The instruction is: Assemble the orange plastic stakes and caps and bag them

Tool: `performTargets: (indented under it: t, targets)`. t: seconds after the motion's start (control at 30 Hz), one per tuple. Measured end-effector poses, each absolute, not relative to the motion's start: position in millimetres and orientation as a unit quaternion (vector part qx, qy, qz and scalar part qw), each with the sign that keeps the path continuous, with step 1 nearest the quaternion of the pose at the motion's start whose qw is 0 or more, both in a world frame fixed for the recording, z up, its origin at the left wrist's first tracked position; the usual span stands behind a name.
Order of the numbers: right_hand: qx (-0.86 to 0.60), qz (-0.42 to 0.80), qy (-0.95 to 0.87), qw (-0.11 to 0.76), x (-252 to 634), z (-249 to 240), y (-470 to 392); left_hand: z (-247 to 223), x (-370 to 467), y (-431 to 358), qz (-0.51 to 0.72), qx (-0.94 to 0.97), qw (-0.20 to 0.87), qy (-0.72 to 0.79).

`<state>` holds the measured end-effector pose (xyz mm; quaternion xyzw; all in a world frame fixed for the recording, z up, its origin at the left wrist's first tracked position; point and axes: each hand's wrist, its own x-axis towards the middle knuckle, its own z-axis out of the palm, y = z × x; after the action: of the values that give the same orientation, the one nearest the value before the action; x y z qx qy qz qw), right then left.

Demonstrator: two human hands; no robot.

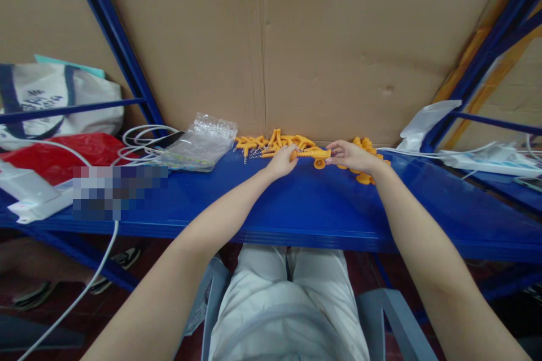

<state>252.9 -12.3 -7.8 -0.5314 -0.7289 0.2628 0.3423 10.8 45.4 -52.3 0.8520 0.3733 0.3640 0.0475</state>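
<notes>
Near the back of the blue table, my left hand [283,162] is closed around the left part of a long yellow piece with a ridged shaft [308,153]. My right hand [348,156] has its fingers at the wide right end of the same piece, which lies level between both hands. Behind my left hand are several yellow branched pieces [292,140] with thin metal spirals [245,157] beside them. A round yellow part [319,164] sits just below the long piece. More yellow parts [363,178] are piled beside and behind my right hand.
A clear plastic bag [203,141] lies left of the parts. White cables, a red bag [84,152] and a white power strip [42,197] are farther left. Cardboard [296,39] stands behind the blue table [296,208]. Another power strip [491,162] is at right.
</notes>
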Motion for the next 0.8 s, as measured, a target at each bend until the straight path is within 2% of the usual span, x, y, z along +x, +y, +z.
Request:
performTargets:
  t: [0.47, 0.8]
  targets:
    - [-0.533, 0.349, -0.692, 0.340, 235.5, -3.9, -23.8, -53.2, 5.8, 51.2, 0.379, 0.852, 0.025, 0.361]
    - [-0.533, 0.342, -0.703, 0.323, 231.6, -9.3, -18.6, -53.9, 3.5, 51.1, 0.376, 0.851, 0.014, 0.366]
